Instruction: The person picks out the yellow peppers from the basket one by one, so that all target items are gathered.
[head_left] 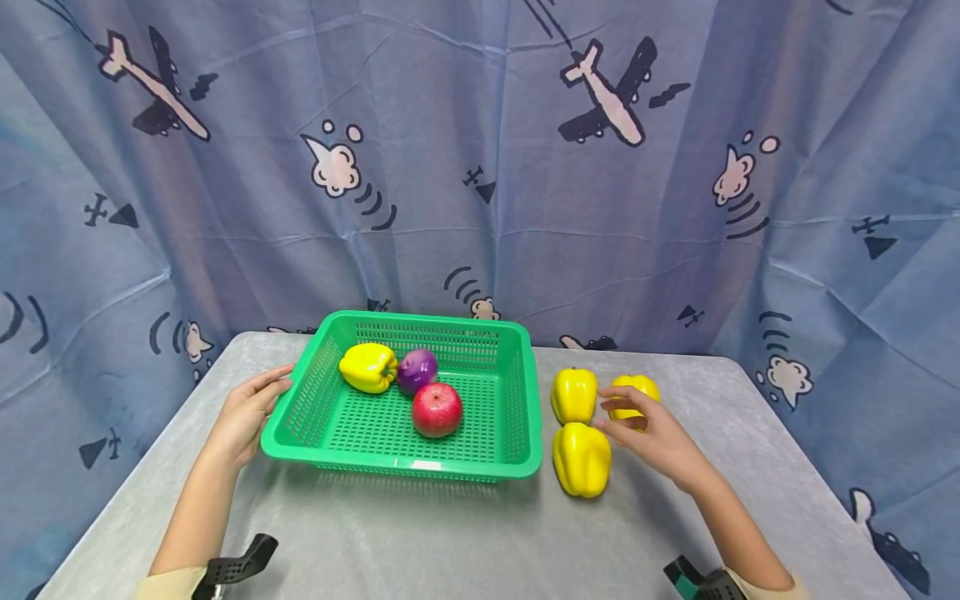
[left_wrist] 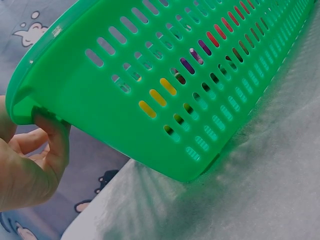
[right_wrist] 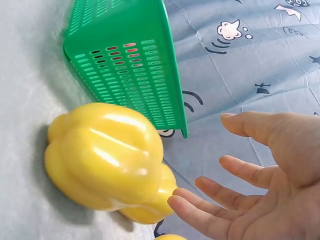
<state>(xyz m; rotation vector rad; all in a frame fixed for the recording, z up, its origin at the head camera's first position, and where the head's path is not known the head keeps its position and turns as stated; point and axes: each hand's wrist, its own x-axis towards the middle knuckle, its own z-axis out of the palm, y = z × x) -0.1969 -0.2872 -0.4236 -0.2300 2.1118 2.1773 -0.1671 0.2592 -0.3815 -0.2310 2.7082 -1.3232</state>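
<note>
A green plastic basket (head_left: 405, 467) stands on the grey table, holding a yellow bell pepper (head_left: 367, 367), a purple round fruit or vegetable (head_left: 417, 371) and a red apple-like fruit (head_left: 437, 410). My left hand (head_left: 250, 410) grips the basket's left rim; in the left wrist view its fingers (left_wrist: 56, 137) curl under the edge. Right of the basket lie a front yellow bell pepper (head_left: 582, 460), another yellow pepper (head_left: 574, 395) behind it and a third yellow pepper (head_left: 634, 390), partly covered by my right hand (head_left: 651, 433). That hand hovers with fingers spread, holding nothing.
The grey table (head_left: 375, 533) ends at a blue curtain (head_left: 480, 208) printed with planes and clouds, which hangs close behind the basket. A black strap piece (head_left: 236, 567) sits on the left wrist, and another strap (head_left: 705, 581) on the right.
</note>
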